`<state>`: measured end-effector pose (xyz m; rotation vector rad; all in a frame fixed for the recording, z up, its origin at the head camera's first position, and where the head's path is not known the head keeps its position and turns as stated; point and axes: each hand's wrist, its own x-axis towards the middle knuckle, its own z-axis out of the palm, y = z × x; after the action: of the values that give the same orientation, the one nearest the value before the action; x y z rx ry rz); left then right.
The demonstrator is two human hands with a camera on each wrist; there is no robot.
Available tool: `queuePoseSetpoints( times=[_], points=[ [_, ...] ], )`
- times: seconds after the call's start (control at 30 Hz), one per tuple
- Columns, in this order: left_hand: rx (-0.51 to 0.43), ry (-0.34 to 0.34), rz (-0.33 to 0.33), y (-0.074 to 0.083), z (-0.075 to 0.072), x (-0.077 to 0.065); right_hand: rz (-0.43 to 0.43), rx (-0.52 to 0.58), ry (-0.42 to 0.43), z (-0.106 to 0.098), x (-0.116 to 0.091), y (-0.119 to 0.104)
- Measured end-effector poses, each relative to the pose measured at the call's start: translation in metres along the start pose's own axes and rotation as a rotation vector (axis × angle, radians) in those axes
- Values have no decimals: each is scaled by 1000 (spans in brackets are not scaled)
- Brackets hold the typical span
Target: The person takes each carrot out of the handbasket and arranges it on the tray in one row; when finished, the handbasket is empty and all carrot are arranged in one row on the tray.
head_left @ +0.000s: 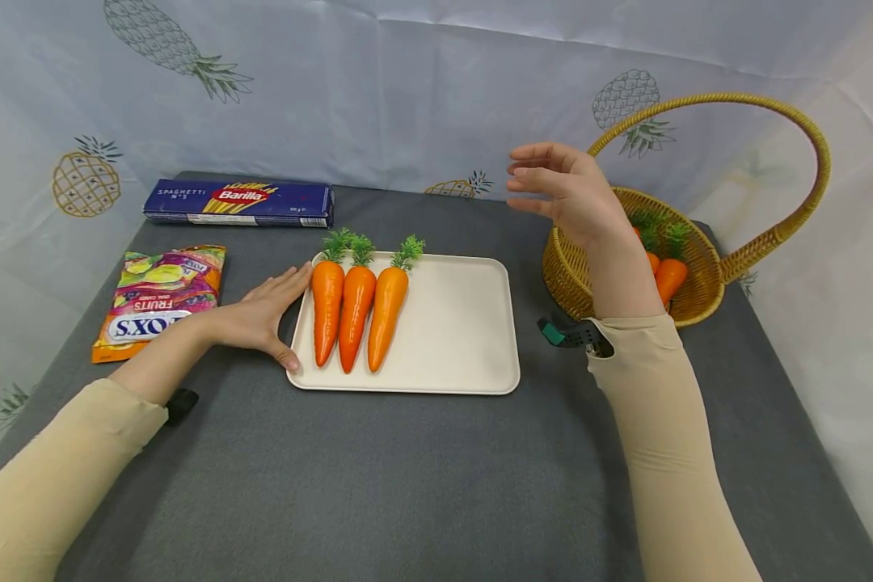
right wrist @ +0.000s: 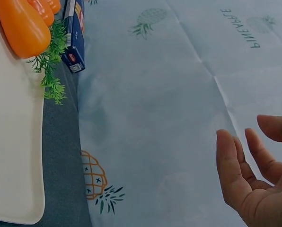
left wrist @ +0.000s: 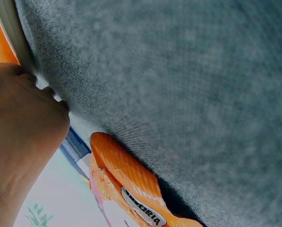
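Three orange carrots with green tops (head_left: 357, 299) lie side by side on the left part of a cream tray (head_left: 458, 323). My left hand (head_left: 262, 314) rests at the tray's left edge, thumb and fingers spread along the rim. In the head view my right hand (head_left: 563, 190) is raised beside a wicker basket (head_left: 567, 271), its fingers loosely bent with nothing between them. More carrots (head_left: 671, 276) sit inside the basket, partly hidden by the right forearm. The right wrist view shows the same bare fingers (right wrist: 226, 165) in front of the curtain.
A blue spaghetti box (head_left: 240, 204) lies at the back left of the grey table (head_left: 407, 485). Nearer, a bag of fruit candy (head_left: 163, 295) lies beside the left forearm. The basket's tall handle (head_left: 818, 162) arches up at the right. A pineapple-print curtain (head_left: 407, 97) hangs behind.
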<state>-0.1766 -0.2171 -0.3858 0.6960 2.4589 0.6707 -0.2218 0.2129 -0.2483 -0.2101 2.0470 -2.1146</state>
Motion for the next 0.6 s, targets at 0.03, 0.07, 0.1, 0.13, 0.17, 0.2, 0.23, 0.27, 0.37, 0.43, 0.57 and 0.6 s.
queuePoseSetpoints(
  times=[0.03,0.07,0.1,0.13,0.17,0.2,0.23,0.27,0.37,0.43,0.57,0.6],
  points=[
    [0,0,0,0,0,0,-2,8,3,-3,0,0],
    [0,-1,-1,0,0,0,-3,18,6,-5,-1,-1],
    [-1,-2,-1,0,0,0,-4,20,10,-7,-2,-2],
    [0,-2,-1,-1,0,0,-3,29,13,-9,-3,-2],
    [1,-3,-1,-1,0,1,-2,36,17,-11,-4,-3],
    [3,-6,0,-1,0,1,1,41,20,-13,-5,-4],
    [4,-9,1,-2,0,1,0,40,23,-16,-6,-5],
    [3,-10,1,-2,0,1,0,45,28,-18,-7,-6],
    [1,-15,3,-2,0,1,-1,64,41,-26,-11,-8],
    [-1,-16,2,-1,0,1,-5,81,52,-32,-14,-9],
    [3,-6,-3,0,0,1,-16,134,62,-46,-20,-10],
    [4,-4,-4,0,0,1,-18,149,63,-50,-22,-10]
  ],
)
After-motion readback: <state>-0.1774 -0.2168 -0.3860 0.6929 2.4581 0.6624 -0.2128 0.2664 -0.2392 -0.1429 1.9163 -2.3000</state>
